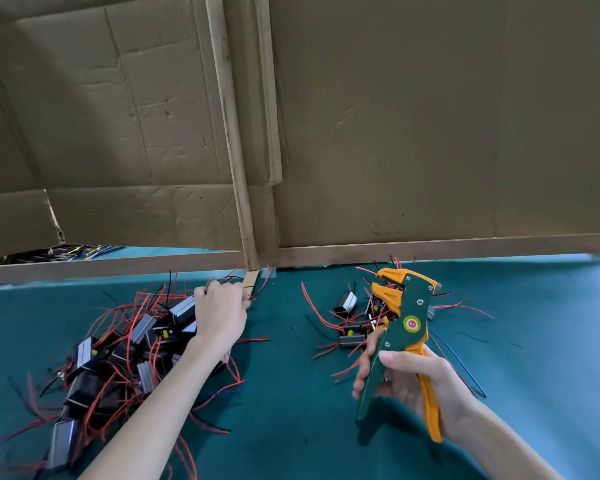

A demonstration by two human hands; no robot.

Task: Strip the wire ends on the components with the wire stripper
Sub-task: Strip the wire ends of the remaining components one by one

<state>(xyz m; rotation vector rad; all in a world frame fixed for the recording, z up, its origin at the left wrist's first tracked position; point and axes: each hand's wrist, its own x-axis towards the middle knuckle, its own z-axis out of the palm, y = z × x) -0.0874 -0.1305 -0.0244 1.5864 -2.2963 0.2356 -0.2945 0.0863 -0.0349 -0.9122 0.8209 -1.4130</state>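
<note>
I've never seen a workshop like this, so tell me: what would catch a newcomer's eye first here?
The orange and green wire stripper, held upright in the right hand right of centre, stands out most. On the left, a tangled pile of components with red wires lies on the green cloth, with the left hand reaching into it. A cardboard wall fills the background.

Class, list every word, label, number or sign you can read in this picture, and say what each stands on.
"DX", blurred so uncertain: round badge on the wire stripper.
Yellow patches on the components: too small to read.
Cardboard wall: no print visible.
</note>
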